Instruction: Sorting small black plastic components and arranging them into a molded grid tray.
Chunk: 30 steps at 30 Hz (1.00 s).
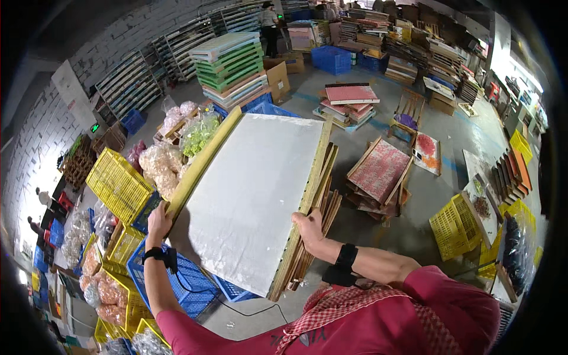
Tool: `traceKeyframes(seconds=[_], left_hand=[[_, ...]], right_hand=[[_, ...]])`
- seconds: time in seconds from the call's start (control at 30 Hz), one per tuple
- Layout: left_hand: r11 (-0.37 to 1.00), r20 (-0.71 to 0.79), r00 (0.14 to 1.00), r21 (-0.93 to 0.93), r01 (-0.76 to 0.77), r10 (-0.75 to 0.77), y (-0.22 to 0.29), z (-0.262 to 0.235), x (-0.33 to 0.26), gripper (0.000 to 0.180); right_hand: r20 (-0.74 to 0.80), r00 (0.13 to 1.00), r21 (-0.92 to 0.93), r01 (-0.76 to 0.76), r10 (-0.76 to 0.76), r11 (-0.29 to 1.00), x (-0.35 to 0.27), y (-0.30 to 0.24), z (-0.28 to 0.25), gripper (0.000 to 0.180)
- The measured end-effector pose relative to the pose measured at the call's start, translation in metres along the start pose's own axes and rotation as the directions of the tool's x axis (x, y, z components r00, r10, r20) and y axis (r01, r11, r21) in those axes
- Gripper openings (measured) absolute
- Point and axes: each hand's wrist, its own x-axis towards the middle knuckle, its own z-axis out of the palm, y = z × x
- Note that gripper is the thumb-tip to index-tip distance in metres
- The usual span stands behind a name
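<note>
Grey concrete floor (367, 71) under stacked wooden frames (378, 177), yellow crates (452, 228), blue crates (331, 59) and cardboard boxes (278, 77).

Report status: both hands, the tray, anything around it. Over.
Left hand and right hand each grip a side rail of the white-filled wooden tray. Tray tilted above blue crates. Stacked wooden frames directly under right edge.

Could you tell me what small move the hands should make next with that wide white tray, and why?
Probably steady and level the wooden-framed white tray before carrying it anywhere. The left hand and right hand grip only the near ends of its two side rails, so most of its length juts out unsupported above the blue crates and stacked frames.
</note>
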Motion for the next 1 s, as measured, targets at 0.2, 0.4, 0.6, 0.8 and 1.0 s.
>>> traceKeyframes(seconds=[0.2,0.4,0.6,0.8,1.0], left_hand=[[0.995,0.053,0.998,-0.092,0.035,-0.03,-0.015,0.035,0.01,0.033],[0.989,0.07,0.997,-0.147,-0.033,0.043,-0.017,0.065,0.035,0.033],[0.986,0.044,0.995,-0.143,-0.08,0.087,-0.024,0.093,0.053,0.032],[0.98,0.069,0.994,-0.183,-0.075,0.089,-0.03,0.095,0.057,0.031],[0.973,0.064,0.994,-0.219,-0.071,0.087,-0.045,0.109,0.062,0.028]], right_hand=[[-0.016,0.996,0.022,0.091,-0.091,0.996,-0.006,0.032,0.009,0.034],[0.015,0.999,-0.055,-0.036,0.036,0.998,-0.011,0.017,0.01,0.047],[-0.066,0.996,-0.15,-0.063,0.054,0.987,0.002,0.028,0.009,0.048],[0.06,0.995,-0.602,-0.031,0.084,0.798,0.011,0.028,0.0,0.053],[0.29,0.933,-0.652,0.028,0.215,0.758,0.025,-0.001,-0.02,0.083]])
